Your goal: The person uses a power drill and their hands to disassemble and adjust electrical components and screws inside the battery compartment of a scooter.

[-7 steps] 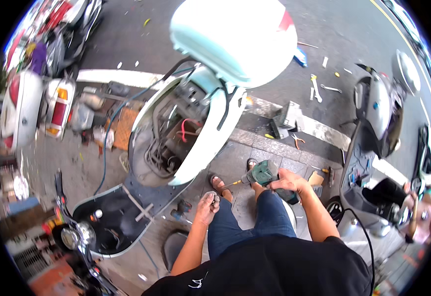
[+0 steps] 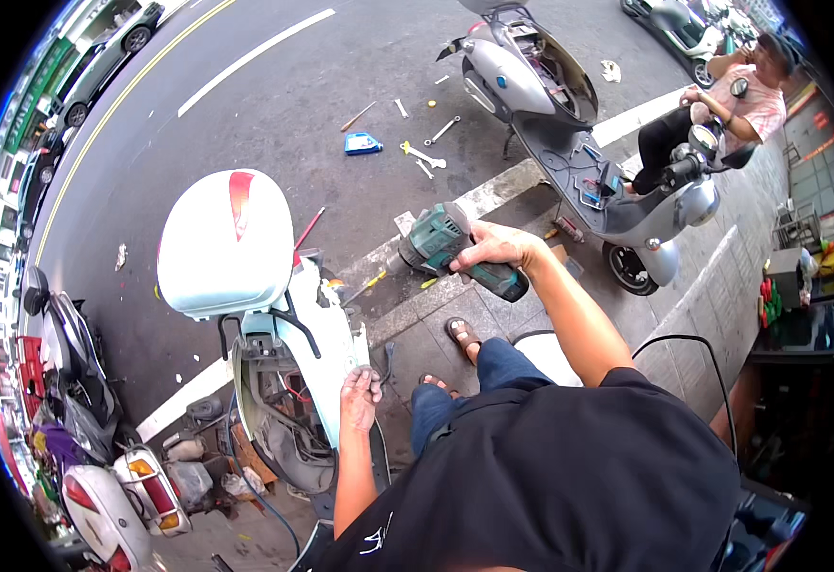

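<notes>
My right hand (image 2: 495, 246) grips a green-and-black cordless drill (image 2: 436, 236) by its handle. A long bit with a yellow band (image 2: 371, 281) sticks out of it toward the pale green scooter (image 2: 319, 381). My left hand (image 2: 360, 389) is closed beside that scooter's body panel, its fingers curled in; what they hold, if anything, is too small to make out. The scooter's seat area is uncovered, baring hoses and a red wire inside. Its white rear box (image 2: 216, 238) has a red reflector.
Ahead on the road lie wrenches (image 2: 423, 154), a blue bottle (image 2: 362, 143) and other small items. At the right stands a grey scooter (image 2: 569, 143) with tools on its footboard, and a person (image 2: 731, 110) sits beside it. More scooters (image 2: 73, 381) are parked at the left.
My right hand has lifted the drill from near my legs out ahead. The view has swung, so the pale scooter now sits lower and the grey scooter shows more fully. Both hands stay closed.
</notes>
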A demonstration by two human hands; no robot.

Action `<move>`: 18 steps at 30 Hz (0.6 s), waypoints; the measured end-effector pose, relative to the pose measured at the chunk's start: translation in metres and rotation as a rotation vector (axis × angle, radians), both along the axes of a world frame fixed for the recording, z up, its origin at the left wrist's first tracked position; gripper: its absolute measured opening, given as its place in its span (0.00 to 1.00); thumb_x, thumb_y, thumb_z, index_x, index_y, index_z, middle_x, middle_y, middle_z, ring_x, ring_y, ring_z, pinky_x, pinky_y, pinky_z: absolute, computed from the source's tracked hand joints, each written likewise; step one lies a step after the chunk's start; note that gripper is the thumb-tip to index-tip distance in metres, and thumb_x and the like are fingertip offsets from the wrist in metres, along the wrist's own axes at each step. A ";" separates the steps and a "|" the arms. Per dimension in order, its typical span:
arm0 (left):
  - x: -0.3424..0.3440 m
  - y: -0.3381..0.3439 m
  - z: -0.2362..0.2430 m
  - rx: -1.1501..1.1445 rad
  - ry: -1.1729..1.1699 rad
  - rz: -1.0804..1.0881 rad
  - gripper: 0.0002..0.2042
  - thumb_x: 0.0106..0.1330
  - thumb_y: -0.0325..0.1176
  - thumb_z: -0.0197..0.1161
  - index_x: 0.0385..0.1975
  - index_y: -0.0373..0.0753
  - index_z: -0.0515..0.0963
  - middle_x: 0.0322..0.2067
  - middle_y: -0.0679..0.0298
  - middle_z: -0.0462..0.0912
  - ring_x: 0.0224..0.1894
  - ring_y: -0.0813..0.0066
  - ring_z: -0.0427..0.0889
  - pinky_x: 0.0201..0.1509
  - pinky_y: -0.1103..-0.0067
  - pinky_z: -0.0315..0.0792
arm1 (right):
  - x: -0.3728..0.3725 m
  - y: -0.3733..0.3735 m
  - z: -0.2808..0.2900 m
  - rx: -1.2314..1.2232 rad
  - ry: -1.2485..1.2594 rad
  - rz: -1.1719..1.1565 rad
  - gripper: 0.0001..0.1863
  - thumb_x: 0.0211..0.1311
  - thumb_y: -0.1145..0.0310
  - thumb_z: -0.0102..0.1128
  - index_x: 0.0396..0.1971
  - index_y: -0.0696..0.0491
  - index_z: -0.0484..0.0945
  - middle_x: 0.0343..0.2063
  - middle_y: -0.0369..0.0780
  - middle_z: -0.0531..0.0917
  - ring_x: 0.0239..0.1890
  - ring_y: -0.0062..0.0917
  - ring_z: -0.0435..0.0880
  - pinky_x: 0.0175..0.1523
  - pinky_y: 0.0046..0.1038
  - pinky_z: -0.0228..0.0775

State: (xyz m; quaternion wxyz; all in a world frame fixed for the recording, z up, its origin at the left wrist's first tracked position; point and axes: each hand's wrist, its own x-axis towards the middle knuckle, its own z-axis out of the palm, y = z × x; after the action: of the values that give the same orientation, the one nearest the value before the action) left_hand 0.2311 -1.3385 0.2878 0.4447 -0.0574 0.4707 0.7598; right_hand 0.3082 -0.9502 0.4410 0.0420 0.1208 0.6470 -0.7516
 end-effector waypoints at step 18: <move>-0.099 0.440 0.049 0.343 -0.285 -0.025 0.05 0.66 0.31 0.58 0.38 0.40 0.77 0.37 0.63 0.81 0.38 0.72 0.79 0.41 0.78 0.75 | 0.115 0.150 -0.040 -0.319 0.002 -0.730 0.22 0.50 0.70 0.62 0.47 0.55 0.70 0.35 0.38 0.78 0.30 0.21 0.78 0.35 0.24 0.75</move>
State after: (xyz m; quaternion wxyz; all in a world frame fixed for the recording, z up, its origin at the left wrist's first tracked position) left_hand 0.1316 -0.8986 0.3373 0.5193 -0.0818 0.2676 0.8074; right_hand 0.4227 -0.8002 0.4010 -0.2103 0.3343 0.4367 -0.8083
